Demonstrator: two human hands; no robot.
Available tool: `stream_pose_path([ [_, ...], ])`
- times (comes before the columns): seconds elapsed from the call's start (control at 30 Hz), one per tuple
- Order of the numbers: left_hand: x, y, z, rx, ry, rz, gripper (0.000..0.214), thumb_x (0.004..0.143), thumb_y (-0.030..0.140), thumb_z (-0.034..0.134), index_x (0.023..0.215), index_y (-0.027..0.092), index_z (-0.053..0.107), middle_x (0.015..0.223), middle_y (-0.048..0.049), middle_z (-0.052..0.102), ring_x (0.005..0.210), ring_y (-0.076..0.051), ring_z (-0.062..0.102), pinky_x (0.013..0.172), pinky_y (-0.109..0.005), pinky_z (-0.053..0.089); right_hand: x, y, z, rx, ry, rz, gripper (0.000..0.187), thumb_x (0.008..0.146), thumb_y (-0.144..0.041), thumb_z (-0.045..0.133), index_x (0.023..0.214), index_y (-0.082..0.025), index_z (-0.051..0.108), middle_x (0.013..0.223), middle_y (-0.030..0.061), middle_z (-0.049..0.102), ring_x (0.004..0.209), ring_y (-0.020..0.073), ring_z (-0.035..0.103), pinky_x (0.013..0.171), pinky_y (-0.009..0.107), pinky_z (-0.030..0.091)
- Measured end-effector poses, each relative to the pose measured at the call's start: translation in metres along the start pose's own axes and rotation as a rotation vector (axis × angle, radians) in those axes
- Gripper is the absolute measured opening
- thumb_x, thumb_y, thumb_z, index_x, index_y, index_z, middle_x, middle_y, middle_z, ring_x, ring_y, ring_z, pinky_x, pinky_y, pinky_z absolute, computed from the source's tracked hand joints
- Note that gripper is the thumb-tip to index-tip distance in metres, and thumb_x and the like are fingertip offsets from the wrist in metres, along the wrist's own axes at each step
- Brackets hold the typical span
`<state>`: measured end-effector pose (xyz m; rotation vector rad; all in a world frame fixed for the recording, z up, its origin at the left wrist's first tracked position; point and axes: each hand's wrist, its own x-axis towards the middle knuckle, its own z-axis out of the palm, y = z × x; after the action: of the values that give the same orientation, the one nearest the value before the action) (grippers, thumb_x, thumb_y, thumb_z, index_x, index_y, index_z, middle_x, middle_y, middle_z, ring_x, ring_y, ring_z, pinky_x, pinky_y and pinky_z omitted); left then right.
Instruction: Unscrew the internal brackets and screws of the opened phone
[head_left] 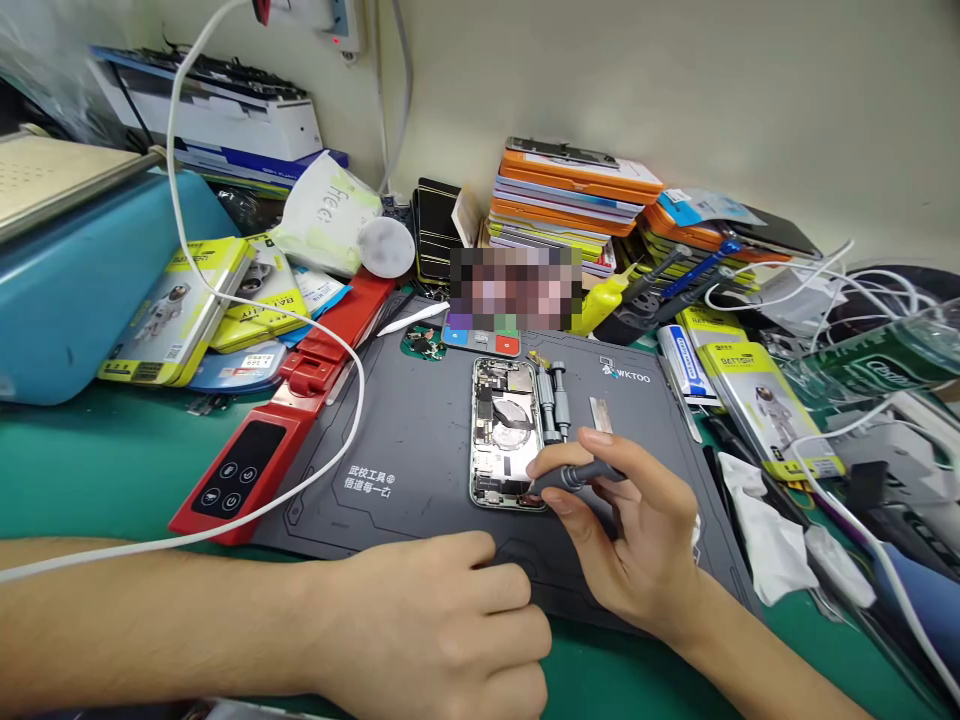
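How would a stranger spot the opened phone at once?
Start with the dark grey mat on the green table. Near the mat's middle, the right hand holds a dark tool at the phone's lower right. Unlike the slim grey tools beside it, the phone is a flat, pale-rimmed, rounded rectangle with its inner parts exposed.

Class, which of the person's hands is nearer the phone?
Right. The right hand holds a grey tool at the near right corner of the phone; the left hand is apart from it, on its near side.
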<state>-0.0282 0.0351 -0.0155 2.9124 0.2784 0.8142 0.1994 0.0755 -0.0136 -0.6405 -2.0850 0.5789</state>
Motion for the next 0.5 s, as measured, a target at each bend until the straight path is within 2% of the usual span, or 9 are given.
stream_pose_path([
  [0.33,0.0,0.0,0.001,0.01,0.0,0.004,0.024,0.103,0.026,0.069,0.082,0.019,0.06,0.081,0.0002,0.051,0.07,-0.017,0.044,0.055,-0.037,0.031,0.001,0.001,-0.001,-0.069,-0.005,-0.011,0.08,0.097,0.002,0.066,0.165,-0.029,0.037,0.129,0.0125,0.076,0.106,0.0198,0.079,0.078,0.03,0.069],
  [0.43,0.0,0.0,0.001,0.01,0.007,0.001,0.024,0.103,0.026,0.07,0.082,0.019,0.061,0.081,0.0,0.053,0.07,-0.017,0.044,0.056,-0.037,0.031,0.006,-0.001,-0.003,-0.131,0.0,-0.062,0.075,0.101,-0.008,0.07,0.166,-0.03,0.039,0.128,0.0119,0.079,0.101,0.0213,0.081,0.076,0.032,0.069],
  [0.5,0.0,0.0,0.001,0.0,0.007,-0.004,0.024,0.103,0.026,0.069,0.082,0.019,0.061,0.08,-0.0001,0.053,0.07,-0.017,0.045,0.056,-0.037,0.031,0.008,-0.004,-0.008,-0.192,-0.016,-0.099,0.066,0.106,-0.018,0.067,0.166,-0.029,0.042,0.125,0.0121,0.081,0.099,0.0233,0.082,0.079,0.035,0.069],
])
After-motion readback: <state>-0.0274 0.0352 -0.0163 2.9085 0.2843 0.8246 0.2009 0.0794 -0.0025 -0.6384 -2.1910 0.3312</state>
